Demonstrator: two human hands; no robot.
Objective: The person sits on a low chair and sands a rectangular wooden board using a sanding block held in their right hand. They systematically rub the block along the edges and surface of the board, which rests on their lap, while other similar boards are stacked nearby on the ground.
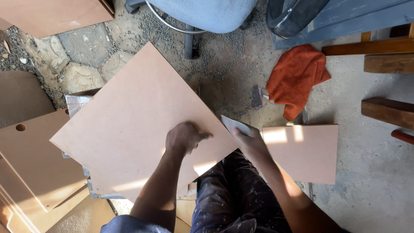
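Large square tan fibreboard panel [138,116], turned diamond-wise, sits over the person's lap and a stack of boards on the left. Left hand [184,137] lies flat on its face near the right edge, grip spread, pressing down. Right hand [250,140] at that same edge, grip pinching a small grey sheet of sandpaper [234,124] against the panel's rim. Smaller rectangular tan board [306,151] lies on the concrete floor [371,172] just right of the right hand. Orange cloth [297,77] crumpled beyond it. Round-holed tan board [34,159] at far left. Dark wooden blocks [388,110] at right edge.
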